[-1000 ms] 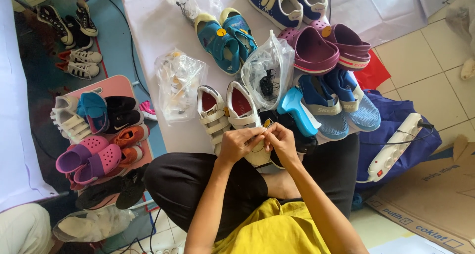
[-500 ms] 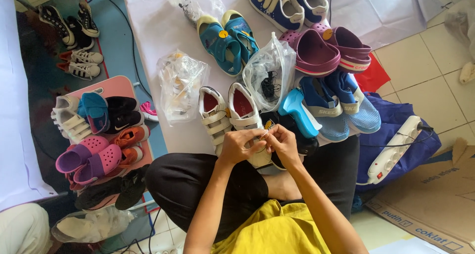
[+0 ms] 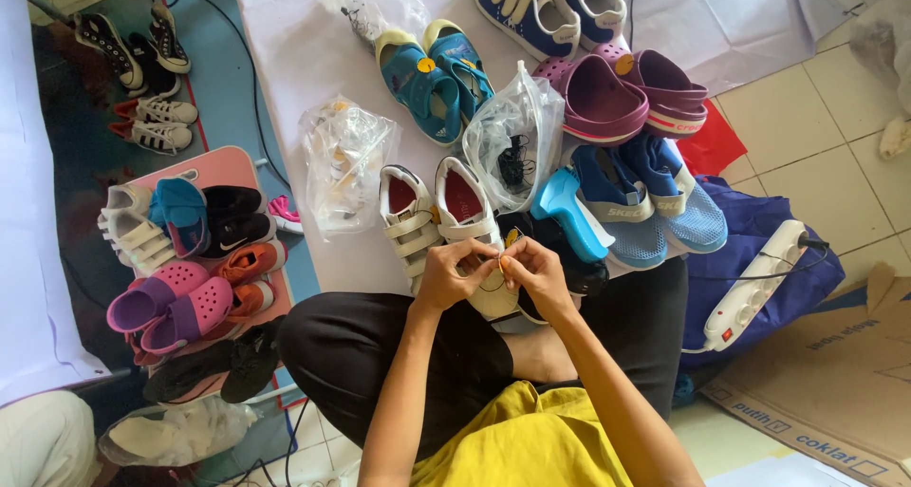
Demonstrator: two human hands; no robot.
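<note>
- At the far left, a pink board (image 3: 223, 169) carries small shoes, among them pink clogs (image 3: 171, 307).
- A crumpled clear bag (image 3: 343, 159) lies on the white sheet (image 3: 285, 60).
- My left hand (image 3: 454, 276) is closed, fingertips pinching something small over the white strap shoes (image 3: 436, 223); I cannot tell what it is.
- My right hand (image 3: 536, 273) meets it, fingers pinched together on the same small piece, just above the nearer shoe's toe.
- Blue mesh shoes (image 3: 655, 202) sit to the right, beside a white power strip (image 3: 759, 283).
</note>
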